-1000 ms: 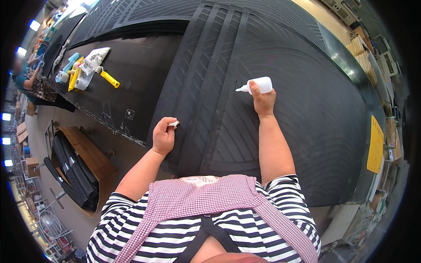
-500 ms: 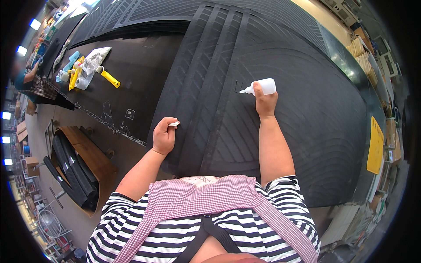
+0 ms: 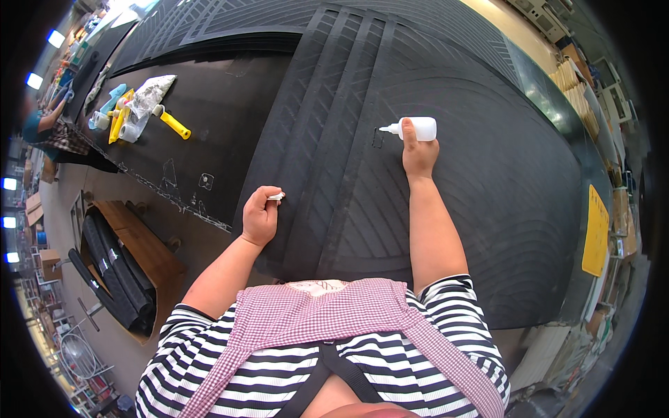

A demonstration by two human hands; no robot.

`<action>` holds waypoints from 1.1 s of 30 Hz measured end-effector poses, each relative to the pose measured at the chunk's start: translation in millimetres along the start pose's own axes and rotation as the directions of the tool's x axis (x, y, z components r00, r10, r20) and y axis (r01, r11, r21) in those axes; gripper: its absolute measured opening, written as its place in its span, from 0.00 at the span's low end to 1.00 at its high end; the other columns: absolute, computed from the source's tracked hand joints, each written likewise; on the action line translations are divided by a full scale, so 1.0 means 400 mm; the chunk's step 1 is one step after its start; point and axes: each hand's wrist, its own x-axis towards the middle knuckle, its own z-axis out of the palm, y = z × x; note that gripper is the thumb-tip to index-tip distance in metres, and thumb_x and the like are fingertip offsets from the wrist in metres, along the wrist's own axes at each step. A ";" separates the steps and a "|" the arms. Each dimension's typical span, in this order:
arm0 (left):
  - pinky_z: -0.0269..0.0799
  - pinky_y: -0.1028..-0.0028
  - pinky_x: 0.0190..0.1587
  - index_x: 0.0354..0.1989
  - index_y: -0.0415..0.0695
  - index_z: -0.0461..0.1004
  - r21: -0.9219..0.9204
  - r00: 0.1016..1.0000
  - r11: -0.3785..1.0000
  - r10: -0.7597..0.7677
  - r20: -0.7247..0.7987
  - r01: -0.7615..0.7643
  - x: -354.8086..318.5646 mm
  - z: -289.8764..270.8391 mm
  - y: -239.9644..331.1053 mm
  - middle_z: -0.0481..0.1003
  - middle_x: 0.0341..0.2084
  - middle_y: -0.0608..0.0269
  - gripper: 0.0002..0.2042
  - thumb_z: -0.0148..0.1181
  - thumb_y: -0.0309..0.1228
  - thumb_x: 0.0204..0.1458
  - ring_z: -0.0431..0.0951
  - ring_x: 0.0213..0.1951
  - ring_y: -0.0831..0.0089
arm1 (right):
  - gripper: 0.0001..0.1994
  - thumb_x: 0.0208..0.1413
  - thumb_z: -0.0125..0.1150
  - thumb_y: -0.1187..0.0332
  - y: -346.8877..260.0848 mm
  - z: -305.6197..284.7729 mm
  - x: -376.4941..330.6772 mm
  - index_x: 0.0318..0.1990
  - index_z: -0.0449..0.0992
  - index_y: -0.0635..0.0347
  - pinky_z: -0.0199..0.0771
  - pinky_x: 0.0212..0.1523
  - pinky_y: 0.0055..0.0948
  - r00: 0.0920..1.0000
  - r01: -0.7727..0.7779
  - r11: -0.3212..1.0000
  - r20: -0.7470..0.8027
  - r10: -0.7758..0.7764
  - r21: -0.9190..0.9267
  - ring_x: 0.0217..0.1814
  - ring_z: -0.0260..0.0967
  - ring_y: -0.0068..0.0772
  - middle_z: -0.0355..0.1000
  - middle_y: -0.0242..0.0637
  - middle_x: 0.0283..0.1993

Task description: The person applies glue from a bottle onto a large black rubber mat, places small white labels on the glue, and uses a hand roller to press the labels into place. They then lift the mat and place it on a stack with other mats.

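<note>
A large black ribbed rubber sheet (image 3: 488,181) covers the table in front of me. My right hand (image 3: 419,150) grips a small white squeeze bottle (image 3: 417,129) lying sideways, its nozzle pointing left at a small marked spot on the rubber. My left hand (image 3: 260,216) rests on the near left edge of the sheet and pinches a small white piece (image 3: 277,197) between its fingertips. Both forearms reach out over my striped shirt and checked apron.
At the far left of the table lie yellow-handled rollers (image 3: 171,124), a crumpled grey bag (image 3: 150,92) and light blue tools (image 3: 111,97). Chalk marks (image 3: 171,184) show on the table edge. A wooden rack with black rolls (image 3: 118,272) stands below left. Another person (image 3: 45,129) works at far left. A yellow card (image 3: 596,230) hangs at right.
My right hand has shifted the bottle slightly right and down along the rubber sheet. The left hand has stayed where it was.
</note>
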 end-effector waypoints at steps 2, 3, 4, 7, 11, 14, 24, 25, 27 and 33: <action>0.74 0.73 0.37 0.40 0.41 0.73 0.000 1.000 1.000 -0.002 0.000 0.002 0.000 0.000 -0.001 0.78 0.31 0.60 0.10 0.50 0.13 0.55 0.78 0.30 0.69 | 0.21 0.60 0.60 0.47 0.007 0.008 0.002 0.34 0.83 0.58 0.75 0.39 0.38 1.000 0.004 0.999 -0.016 -0.005 -0.052 0.35 0.80 0.44 0.81 0.39 0.30; 0.74 0.73 0.37 0.40 0.41 0.73 0.002 1.000 1.000 -0.005 0.002 0.005 -0.001 0.000 -0.004 0.79 0.31 0.60 0.10 0.50 0.13 0.55 0.78 0.30 0.69 | 0.21 0.60 0.60 0.47 0.009 0.008 0.003 0.34 0.83 0.57 0.75 0.39 0.38 1.000 0.010 0.997 -0.005 -0.010 -0.076 0.35 0.80 0.45 0.81 0.39 0.30; 0.74 0.73 0.37 0.41 0.41 0.73 0.003 1.000 1.000 -0.008 0.003 0.008 -0.002 -0.001 -0.005 0.79 0.31 0.60 0.10 0.50 0.13 0.55 0.78 0.31 0.69 | 0.21 0.60 0.60 0.46 0.011 0.007 0.004 0.34 0.83 0.57 0.75 0.38 0.38 1.000 0.016 0.995 0.006 -0.015 -0.101 0.35 0.80 0.45 0.81 0.40 0.30; 0.74 0.74 0.37 0.41 0.41 0.74 0.002 1.000 1.000 -0.002 0.002 0.002 0.000 0.000 0.000 0.79 0.31 0.60 0.11 0.50 0.13 0.55 0.78 0.31 0.69 | 0.21 0.60 0.60 0.47 0.015 0.007 0.007 0.34 0.83 0.58 0.75 0.38 0.38 0.999 0.036 0.990 0.021 -0.034 -0.134 0.34 0.80 0.45 0.80 0.40 0.30; 0.74 0.73 0.37 0.40 0.41 0.74 0.006 1.000 1.000 -0.002 0.004 0.002 0.001 -0.002 0.003 0.79 0.31 0.60 0.11 0.50 0.13 0.55 0.78 0.31 0.68 | 0.20 0.60 0.62 0.49 0.005 0.006 0.001 0.34 0.82 0.59 0.76 0.38 0.37 0.998 0.050 0.997 -0.023 -0.052 -0.061 0.34 0.80 0.44 0.80 0.40 0.29; 0.74 0.73 0.37 0.40 0.41 0.74 0.010 1.000 1.000 -0.007 0.003 0.007 0.000 -0.002 0.000 0.79 0.31 0.60 0.10 0.50 0.13 0.55 0.78 0.31 0.68 | 0.18 0.60 0.63 0.51 0.001 0.005 -0.004 0.33 0.82 0.60 0.76 0.37 0.36 0.999 0.024 0.999 -0.045 -0.022 0.033 0.34 0.80 0.43 0.80 0.39 0.29; 0.74 0.73 0.37 0.40 0.41 0.73 0.016 1.000 1.000 -0.005 0.006 0.005 0.003 -0.004 0.003 0.78 0.31 0.60 0.11 0.50 0.13 0.54 0.78 0.31 0.68 | 0.18 0.59 0.64 0.52 0.011 -0.006 -0.010 0.33 0.82 0.61 0.75 0.35 0.35 0.997 0.039 0.999 0.068 -0.040 0.025 0.32 0.80 0.40 0.80 0.39 0.28; 0.74 0.73 0.37 0.40 0.41 0.73 0.023 1.000 1.000 -0.004 0.006 0.004 0.003 -0.005 0.003 0.78 0.31 0.60 0.11 0.50 0.13 0.54 0.78 0.31 0.68 | 0.18 0.59 0.63 0.53 0.011 -0.005 -0.010 0.33 0.82 0.61 0.75 0.35 0.35 0.998 0.039 0.998 0.055 -0.042 0.049 0.32 0.80 0.40 0.80 0.39 0.28; 0.74 0.73 0.37 0.40 0.41 0.73 0.016 1.000 1.000 -0.011 0.005 0.011 0.002 -0.005 0.003 0.78 0.31 0.60 0.11 0.50 0.13 0.54 0.78 0.31 0.68 | 0.18 0.59 0.64 0.53 0.005 -0.004 -0.010 0.33 0.82 0.61 0.75 0.35 0.35 0.999 0.034 0.997 0.022 -0.035 0.073 0.31 0.79 0.40 0.80 0.39 0.28; 0.74 0.73 0.38 0.40 0.41 0.73 -0.009 1.000 1.000 -0.014 0.010 0.014 0.003 0.001 0.005 0.78 0.31 0.60 0.11 0.50 0.13 0.54 0.78 0.31 0.68 | 0.16 0.58 0.65 0.55 0.009 -0.015 -0.007 0.32 0.81 0.61 0.74 0.35 0.33 0.998 0.055 0.998 0.031 -0.057 0.036 0.31 0.79 0.37 0.79 0.37 0.27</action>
